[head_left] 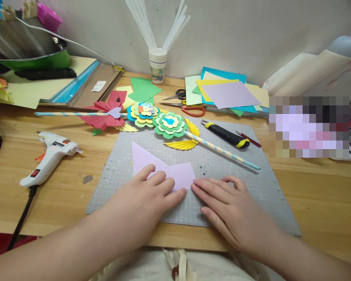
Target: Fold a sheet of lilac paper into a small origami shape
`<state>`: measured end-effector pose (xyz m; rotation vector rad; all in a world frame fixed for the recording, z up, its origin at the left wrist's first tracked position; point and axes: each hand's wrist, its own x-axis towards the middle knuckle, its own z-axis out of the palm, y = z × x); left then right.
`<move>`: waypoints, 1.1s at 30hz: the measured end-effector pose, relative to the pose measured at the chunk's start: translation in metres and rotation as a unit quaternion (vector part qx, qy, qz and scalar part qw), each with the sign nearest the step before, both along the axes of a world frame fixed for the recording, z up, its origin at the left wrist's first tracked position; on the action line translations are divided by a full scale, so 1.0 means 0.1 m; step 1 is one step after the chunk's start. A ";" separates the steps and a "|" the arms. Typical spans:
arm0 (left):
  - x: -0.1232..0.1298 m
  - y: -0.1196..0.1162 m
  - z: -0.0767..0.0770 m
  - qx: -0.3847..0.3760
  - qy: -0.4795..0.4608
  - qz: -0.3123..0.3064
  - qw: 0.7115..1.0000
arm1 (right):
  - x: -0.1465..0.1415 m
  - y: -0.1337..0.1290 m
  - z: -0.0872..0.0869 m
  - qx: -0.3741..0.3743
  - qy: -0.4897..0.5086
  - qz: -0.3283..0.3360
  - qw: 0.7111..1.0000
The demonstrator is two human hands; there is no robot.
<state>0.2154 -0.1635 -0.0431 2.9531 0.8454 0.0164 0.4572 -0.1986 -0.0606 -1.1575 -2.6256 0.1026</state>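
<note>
A folded sheet of light purple paper lies on the grey cutting mat, with one pointed corner toward the back left. My left hand presses it down, fingers bent on top and thumb along its front edge. At the paper's right corner, the fingertips of my right hand touch its edge. Those fingers are stretched out and lie flat. Behind the paper rest two striped sticks with layered paper flowers, one green and yellow flower and one blue and orange flower.
A glue gun lies left of the mat. A utility knife and a pencil are at back right. Scissors, coloured paper sheets and a paper cup with white sticks stand along the wall.
</note>
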 end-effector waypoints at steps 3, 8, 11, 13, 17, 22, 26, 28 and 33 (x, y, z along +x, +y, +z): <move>-0.02 0.02 0.01 0.002 0.005 -0.005 1.000 | 0.01 0.00 -0.02 -0.012 0.009 -0.009 1.000; -0.17 -0.03 0.02 0.012 0.011 0.020 1.000 | 0.02 -0.02 -0.04 -0.040 0.025 -0.022 0.999; -0.28 -0.08 0.04 0.020 0.008 0.037 0.999 | 0.03 -0.03 -0.05 -0.049 0.030 -0.027 0.998; -0.36 -0.12 0.06 0.018 0.007 0.053 0.998 | 0.03 -0.03 -0.05 -0.051 0.033 -0.030 0.998; -0.52 -0.19 0.09 0.015 0.001 0.082 0.997 | 0.03 -0.04 -0.07 -0.064 0.043 -0.038 0.996; -0.70 -0.27 0.06 0.025 -0.004 0.095 0.995 | 0.05 -0.05 -0.08 -0.073 0.047 -0.043 0.995; -0.83 -0.35 0.00 0.017 -0.002 0.121 0.992 | 0.06 -0.05 -0.08 -0.077 0.028 -0.038 0.996; -0.88 -0.38 -0.02 0.027 -0.010 0.125 0.992 | 0.06 -0.05 -0.08 -0.078 0.013 -0.032 0.996; -0.95 -0.46 -0.04 0.053 -0.016 0.133 0.990 | 0.07 -0.03 -0.03 -0.081 -0.008 -0.018 0.997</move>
